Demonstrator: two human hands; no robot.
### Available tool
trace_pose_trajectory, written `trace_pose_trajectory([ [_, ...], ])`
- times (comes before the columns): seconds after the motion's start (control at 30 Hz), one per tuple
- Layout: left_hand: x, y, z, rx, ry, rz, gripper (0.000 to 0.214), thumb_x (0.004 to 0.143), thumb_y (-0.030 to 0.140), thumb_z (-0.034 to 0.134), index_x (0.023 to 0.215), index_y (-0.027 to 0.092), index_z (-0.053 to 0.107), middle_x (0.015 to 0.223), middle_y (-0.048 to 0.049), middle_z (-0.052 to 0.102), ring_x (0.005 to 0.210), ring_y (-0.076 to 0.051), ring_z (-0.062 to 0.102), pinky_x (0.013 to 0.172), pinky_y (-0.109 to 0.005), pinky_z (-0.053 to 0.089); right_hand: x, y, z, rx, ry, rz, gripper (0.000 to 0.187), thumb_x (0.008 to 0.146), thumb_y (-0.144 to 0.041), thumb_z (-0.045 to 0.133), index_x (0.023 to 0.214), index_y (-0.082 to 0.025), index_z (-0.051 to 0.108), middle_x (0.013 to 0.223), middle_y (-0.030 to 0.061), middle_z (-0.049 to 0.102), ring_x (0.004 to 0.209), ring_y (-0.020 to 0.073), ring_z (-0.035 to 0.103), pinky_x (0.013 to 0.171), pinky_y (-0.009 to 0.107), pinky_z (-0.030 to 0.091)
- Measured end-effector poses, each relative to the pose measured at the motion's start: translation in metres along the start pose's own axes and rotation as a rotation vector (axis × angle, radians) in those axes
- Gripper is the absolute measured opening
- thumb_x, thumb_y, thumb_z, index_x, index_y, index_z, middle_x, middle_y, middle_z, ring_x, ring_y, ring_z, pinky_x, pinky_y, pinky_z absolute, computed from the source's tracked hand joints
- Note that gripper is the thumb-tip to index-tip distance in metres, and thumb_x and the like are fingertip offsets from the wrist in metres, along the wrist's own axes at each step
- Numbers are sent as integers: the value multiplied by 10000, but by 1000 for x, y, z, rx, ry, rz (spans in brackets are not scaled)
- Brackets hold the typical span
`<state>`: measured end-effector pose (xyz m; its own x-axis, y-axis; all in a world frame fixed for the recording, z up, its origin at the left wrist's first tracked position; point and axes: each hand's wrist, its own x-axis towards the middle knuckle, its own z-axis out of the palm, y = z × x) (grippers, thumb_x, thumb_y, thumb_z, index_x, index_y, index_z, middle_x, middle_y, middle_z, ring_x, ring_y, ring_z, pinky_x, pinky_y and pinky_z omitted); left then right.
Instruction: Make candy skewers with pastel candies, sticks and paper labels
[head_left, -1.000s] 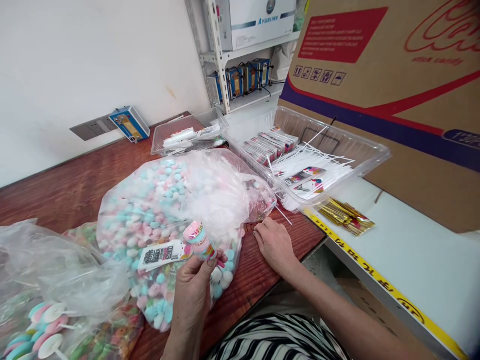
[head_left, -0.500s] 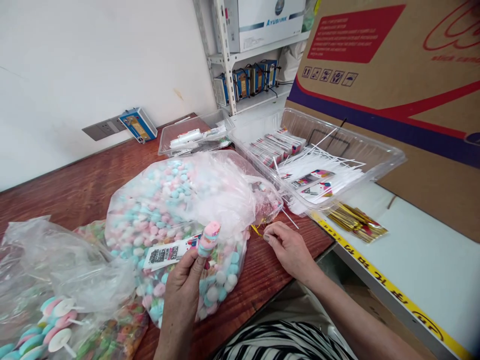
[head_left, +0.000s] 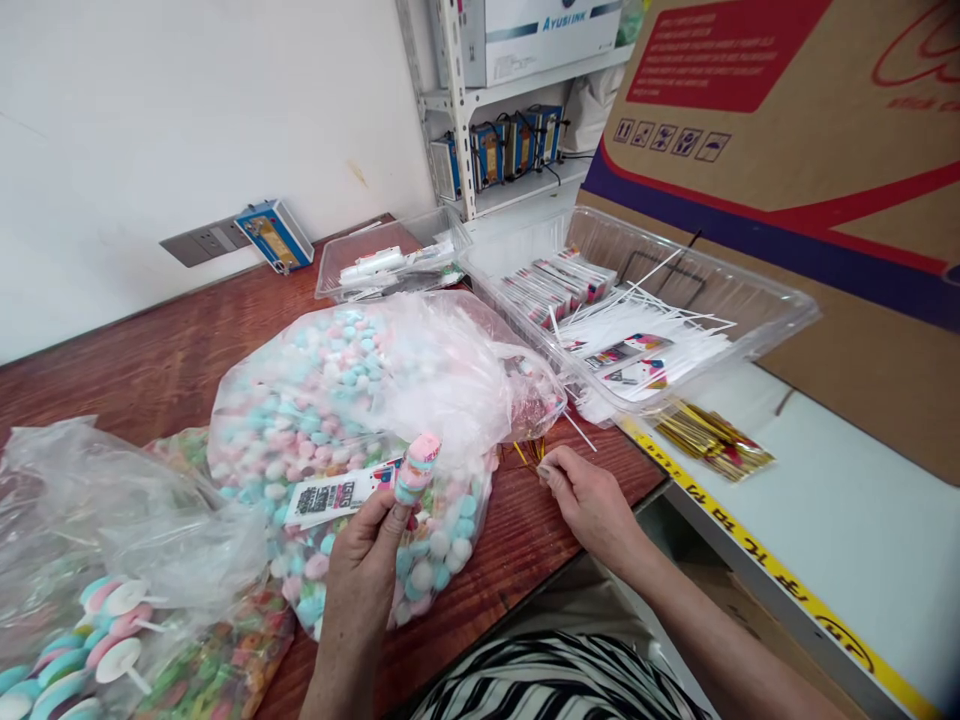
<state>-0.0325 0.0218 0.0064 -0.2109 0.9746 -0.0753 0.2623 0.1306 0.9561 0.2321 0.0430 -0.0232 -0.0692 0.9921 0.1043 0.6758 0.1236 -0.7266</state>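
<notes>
Upright in my left hand (head_left: 367, 545) is a marshmallow skewer (head_left: 418, 465), a stack of pink, white and blue pieces; my fingers close round its lower end. Behind that hand, a printed label card (head_left: 341, 497) lies on a large clear bag of marshmallows (head_left: 300, 400). My right hand (head_left: 589, 500) rests low at the table, thumb and fingertips pinched at a few thin gold twist ties (head_left: 531, 453). The fingertips partly hide what they grip.
A clear plastic tray (head_left: 776, 300) with white sticks and printed packets stands at the back right. Beside it lies a bundle of gold twist ties (head_left: 709, 440). Another bag (head_left: 135, 500) with lollipop-shaped candies is at left. A large carton (head_left: 750, 160) rises behind the tray.
My right hand has shifted slightly right at the gold twist ties. The left hand still holds the marshmallow skewer in nearly the same place. The whole view has tilted slightly.
</notes>
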Motion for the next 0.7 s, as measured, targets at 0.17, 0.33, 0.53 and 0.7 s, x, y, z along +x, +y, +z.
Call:
trace_pose_trajectory([
  [0.17, -6, 12, 13, 303, -112, 308, 154, 878, 248, 542, 854, 211, 690, 926, -48, 661, 877, -201, 584, 800, -291, 439, -14, -27, -7, 170, 147, 46, 175, 936, -307, 449, 811, -222, 536, 728, 15, 626, 667, 170, 582, 642, 275, 431],
  [0.33, -14, 18, 45, 650, -53, 458, 207, 891, 112, 461, 902, 197, 649, 866, -57, 588, 817, -193, 548, 743, -305, 439, -28, -74, 12, 385, 35, 4, 175, 936, -339, 493, 811, -236, 558, 671, -4, 626, 560, 145, 557, 537, 246, 409],
  [0.53, -16, 18, 55, 739, 42, 561, 156, 898, 119, 470, 913, 191, 608, 791, -44, 582, 744, -193, 555, 677, -305, 446, -18, -79, 43, 347, -1, 55, 200, 939, -357, 477, 810, -224, 552, 643, 4, 653, 563, 168, 605, 537, 265, 403],
  [0.7, -16, 14, 55, 643, 130, 599, 158, 916, 154, 461, 1044, 183, 548, 808, -49, 641, 722, -181, 609, 660, -292, 463, -21, -74, 41, 491, -20, 44, 216, 950, -373, 476, 842, -211, 568, 652, 1, 624, 558, 137, 554, 533, 242, 407],
])
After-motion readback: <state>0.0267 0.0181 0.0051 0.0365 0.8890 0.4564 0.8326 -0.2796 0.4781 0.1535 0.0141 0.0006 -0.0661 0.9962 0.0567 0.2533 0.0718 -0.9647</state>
